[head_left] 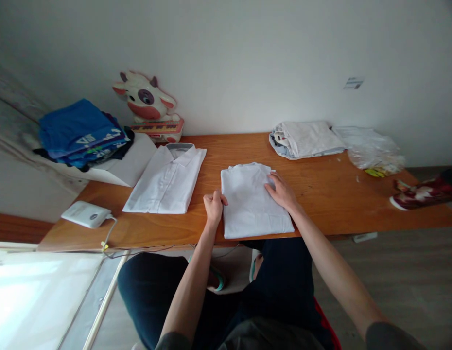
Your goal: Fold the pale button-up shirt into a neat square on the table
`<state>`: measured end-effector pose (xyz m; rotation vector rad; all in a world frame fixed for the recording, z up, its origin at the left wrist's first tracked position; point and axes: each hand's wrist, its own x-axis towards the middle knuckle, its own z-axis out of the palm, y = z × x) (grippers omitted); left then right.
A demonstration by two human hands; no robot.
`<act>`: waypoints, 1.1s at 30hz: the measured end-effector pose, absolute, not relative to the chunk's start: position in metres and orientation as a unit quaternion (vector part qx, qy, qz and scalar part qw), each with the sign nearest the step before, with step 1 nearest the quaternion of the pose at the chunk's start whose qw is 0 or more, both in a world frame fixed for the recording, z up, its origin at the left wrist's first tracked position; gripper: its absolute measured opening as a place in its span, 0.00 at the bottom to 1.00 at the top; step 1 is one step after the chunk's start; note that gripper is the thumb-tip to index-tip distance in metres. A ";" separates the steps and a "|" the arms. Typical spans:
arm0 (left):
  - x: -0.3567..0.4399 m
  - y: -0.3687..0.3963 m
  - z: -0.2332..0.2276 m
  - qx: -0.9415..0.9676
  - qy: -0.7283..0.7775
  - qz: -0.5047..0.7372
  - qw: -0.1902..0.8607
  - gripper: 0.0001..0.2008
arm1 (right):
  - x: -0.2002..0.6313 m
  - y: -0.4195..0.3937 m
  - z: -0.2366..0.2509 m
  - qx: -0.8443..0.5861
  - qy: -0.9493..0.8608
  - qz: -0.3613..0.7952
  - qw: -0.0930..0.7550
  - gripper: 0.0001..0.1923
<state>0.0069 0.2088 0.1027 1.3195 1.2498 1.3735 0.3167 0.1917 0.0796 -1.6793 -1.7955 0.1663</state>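
While our left hand [214, 204] pinches the folded white shirt's [253, 204] left edge, our right hand [282, 190] presses flat, unclenched; bare surface [321, 194] lies rightward.

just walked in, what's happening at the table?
A person is handling a folded white shirt at the front edge of a wooden table. The left hand grips its left edge; the right hand lies flat on top. Another folded white shirt lies to the left, with a blue clothes stack beyond it.
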 end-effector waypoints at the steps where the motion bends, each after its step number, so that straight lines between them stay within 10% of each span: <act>1: 0.007 0.209 0.103 0.527 0.497 0.548 0.419 0.29 | 0.317 0.192 0.080 -0.641 -0.687 0.065 0.335 0.23; 33: 0.008 0.209 0.102 0.529 0.490 0.551 0.420 0.32 | 0.318 0.193 0.078 -0.645 -0.687 0.064 0.328 0.24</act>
